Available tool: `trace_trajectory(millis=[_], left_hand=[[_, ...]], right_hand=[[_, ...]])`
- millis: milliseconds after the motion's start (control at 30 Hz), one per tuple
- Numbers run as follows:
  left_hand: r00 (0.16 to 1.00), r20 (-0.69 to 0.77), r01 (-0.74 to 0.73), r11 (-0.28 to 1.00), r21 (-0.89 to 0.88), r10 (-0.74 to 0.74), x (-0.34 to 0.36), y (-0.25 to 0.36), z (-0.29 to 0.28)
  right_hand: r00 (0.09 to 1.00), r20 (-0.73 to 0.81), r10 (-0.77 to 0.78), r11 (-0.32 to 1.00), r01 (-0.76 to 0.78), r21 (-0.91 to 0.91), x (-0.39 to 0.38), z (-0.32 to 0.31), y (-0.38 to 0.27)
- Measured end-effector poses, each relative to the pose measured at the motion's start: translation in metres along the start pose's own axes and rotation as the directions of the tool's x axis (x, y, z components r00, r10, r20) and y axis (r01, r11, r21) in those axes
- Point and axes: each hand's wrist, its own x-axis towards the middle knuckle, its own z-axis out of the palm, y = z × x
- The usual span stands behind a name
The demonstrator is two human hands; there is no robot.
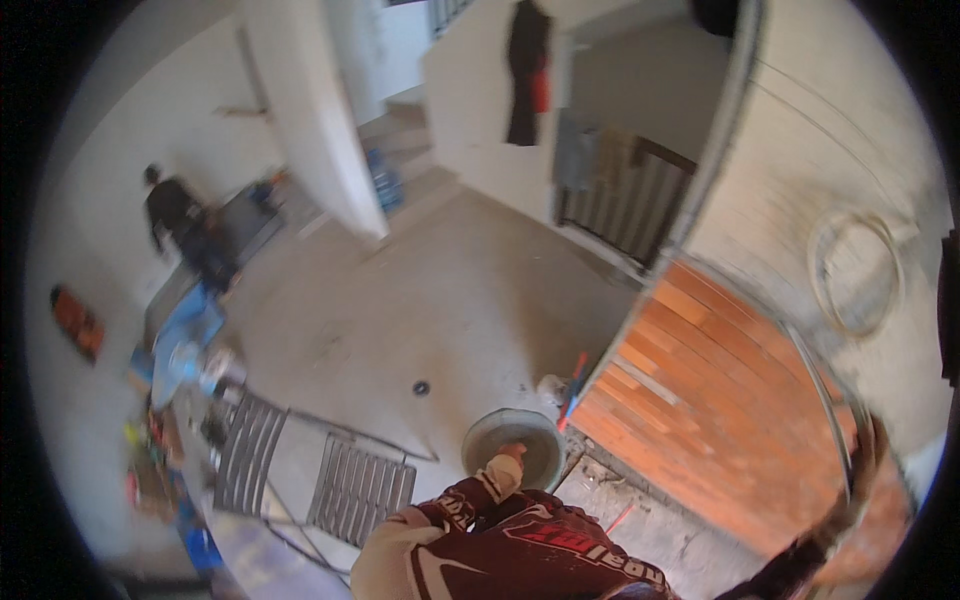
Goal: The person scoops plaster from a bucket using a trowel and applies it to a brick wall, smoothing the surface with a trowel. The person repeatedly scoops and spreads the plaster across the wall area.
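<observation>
My left hand (513,453) is over a round grey-green basin (474,440), inside its rim. Its fingers look drawn together, but whatever they hold, if anything, is too small to make out. A maroon and white sleeve covers that arm. Far to the right, my right hand (868,455) is beside a long thin pale bar (818,378) along the edge of an orange brick-like surface (715,400). Blur hides whether its fingers close around the bar.
Dark slatted metal racks (362,490) stand left of the basin. A red and blue stick-like thing (573,390) is beside it. A coiled pale hose (815,270) hangs on the right wall. Another person (185,225) is at the far left, near a blue sheet (190,325).
</observation>
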Motion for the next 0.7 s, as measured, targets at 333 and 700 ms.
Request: trace_trajectory(millis=[333, 700], left_hand=[[0.952, -0.159, 0.274, 0.960, 0.065, -0.261, -0.048, 0.054, 0.004], [0.996, 0.023, 0.089, 0.996, -0.023, -0.089, -0.065, 0.081, -0.028]], right_hand=[[0.966, -0.035, 0.255, 0.958, -0.247, 0.144, 0.009, -0.009, 0.087], [0.975, -0.104, 0.198, 0.980, -0.200, -0.010, 0.021, -0.010, 0.072]])
